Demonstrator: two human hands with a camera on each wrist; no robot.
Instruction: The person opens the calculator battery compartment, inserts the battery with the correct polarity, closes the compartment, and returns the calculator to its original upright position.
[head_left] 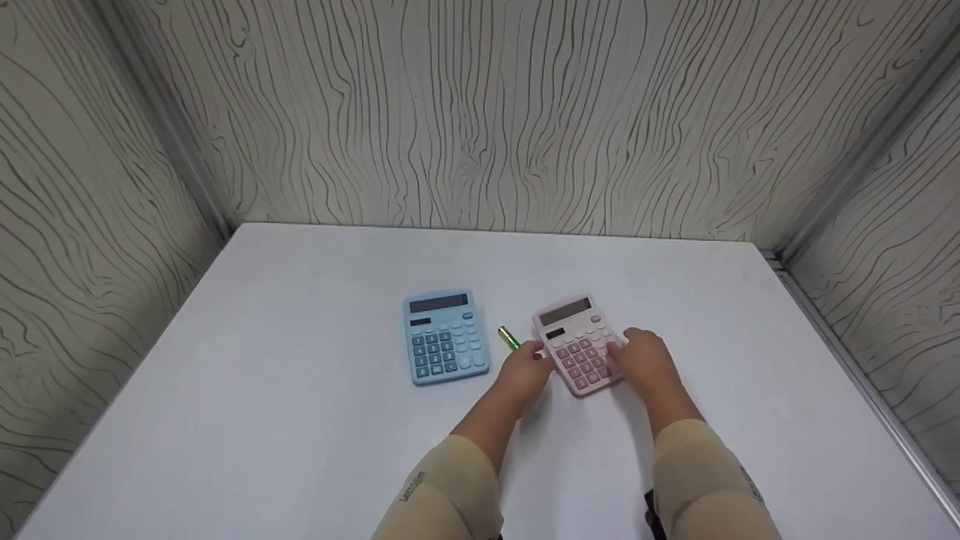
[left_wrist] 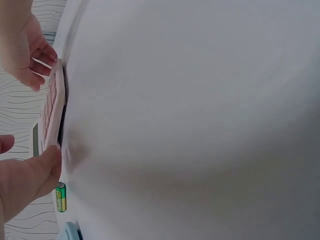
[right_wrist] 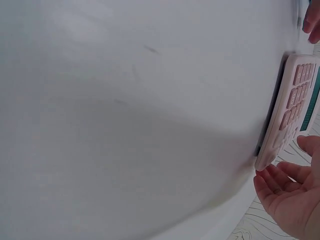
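A pink calculator (head_left: 576,341) lies at a slant on the white table, its screen end pointing away from me. My left hand (head_left: 523,373) is at its left edge, fingertips right against the side and thumb raised in the left wrist view. At the opposite edge is my right hand (head_left: 646,362); its loosely bent fingers (right_wrist: 275,182) meet the side while the thumb hovers over the keys. Just beyond the left hand, a green and gold battery (head_left: 508,337) lies partly hidden by that hand in the head view.
A blue calculator (head_left: 446,337) lies on the table (head_left: 300,300) to the left of the battery, face up. Wood-patterned panels (head_left: 480,112) rise behind the table and on both sides, with grey metal posts (head_left: 161,120) at the corners.
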